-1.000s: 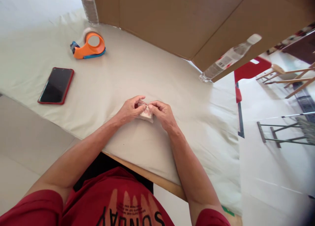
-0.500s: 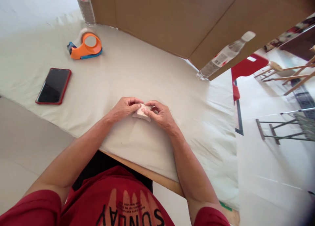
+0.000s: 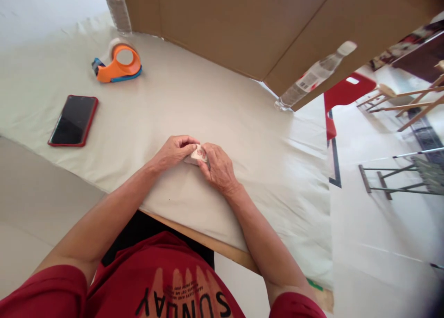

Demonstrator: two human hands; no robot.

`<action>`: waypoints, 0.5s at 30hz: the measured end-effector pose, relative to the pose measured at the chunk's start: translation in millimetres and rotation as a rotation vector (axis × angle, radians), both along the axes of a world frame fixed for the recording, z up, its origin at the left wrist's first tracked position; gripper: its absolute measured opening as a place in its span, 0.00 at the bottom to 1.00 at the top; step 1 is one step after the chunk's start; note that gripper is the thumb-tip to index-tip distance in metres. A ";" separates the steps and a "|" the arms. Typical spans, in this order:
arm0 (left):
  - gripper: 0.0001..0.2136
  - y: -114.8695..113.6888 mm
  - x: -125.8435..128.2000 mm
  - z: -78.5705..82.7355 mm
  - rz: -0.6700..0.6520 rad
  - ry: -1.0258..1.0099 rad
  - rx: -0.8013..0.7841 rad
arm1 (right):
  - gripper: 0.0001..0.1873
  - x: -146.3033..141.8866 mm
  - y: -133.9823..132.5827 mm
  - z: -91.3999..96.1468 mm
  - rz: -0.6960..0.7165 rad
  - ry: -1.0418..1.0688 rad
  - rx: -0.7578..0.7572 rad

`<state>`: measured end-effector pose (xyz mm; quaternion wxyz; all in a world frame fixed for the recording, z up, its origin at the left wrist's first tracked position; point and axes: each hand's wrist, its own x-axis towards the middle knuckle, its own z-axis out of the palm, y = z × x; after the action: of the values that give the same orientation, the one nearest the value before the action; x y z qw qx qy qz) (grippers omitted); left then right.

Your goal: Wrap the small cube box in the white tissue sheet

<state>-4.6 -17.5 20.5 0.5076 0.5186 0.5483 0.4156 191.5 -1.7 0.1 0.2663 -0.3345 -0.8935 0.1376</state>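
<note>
My left hand [image 3: 173, 152] and my right hand [image 3: 217, 167] meet over the cloth-covered table [image 3: 208, 110]. Between them lies a small folded piece of pale paper [image 3: 197, 155] with a reddish pattern. The left hand's fingers curl in and pinch its left edge. The right hand's fingers are bent over its right side and cover most of it. The paper rests low on the cloth, and only a small part of it shows between the fingertips.
A phone in a red case [image 3: 73, 120] lies at the left. An orange tape dispenser [image 3: 116, 62] sits further back. A large cardboard box [image 3: 263, 27] stands behind, with plastic bottles [image 3: 312, 77] leaning beside it. Wooden chairs and a metal rack stand on the floor at right.
My right hand has slid left and closed over the folded paper, which shows less than before. The left hand has stayed on its left edge.
</note>
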 end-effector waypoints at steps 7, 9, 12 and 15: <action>0.19 -1.3 -4.3 -3.2 -0.055 -0.049 0.018 | 0.23 -1.5 2.5 -1.9 -0.065 -0.052 0.126; 0.19 -1.5 -4.4 -2.7 -0.049 -0.032 0.023 | 0.23 -2.1 4.0 -1.6 -0.056 -0.058 0.143; 0.19 -1.8 -3.6 -2.1 -0.035 -0.011 0.027 | 0.23 -2.1 3.3 -1.9 -0.066 -0.070 0.162; 0.20 -2.3 -3.0 -2.1 -0.033 -0.030 0.021 | 0.26 1.3 -0.3 -2.4 -0.082 -0.043 0.170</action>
<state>-7.6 -19.8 18.3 0.5170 0.5265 0.5279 0.4205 192.8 -2.0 -2.4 0.2798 -0.3498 -0.8930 0.0429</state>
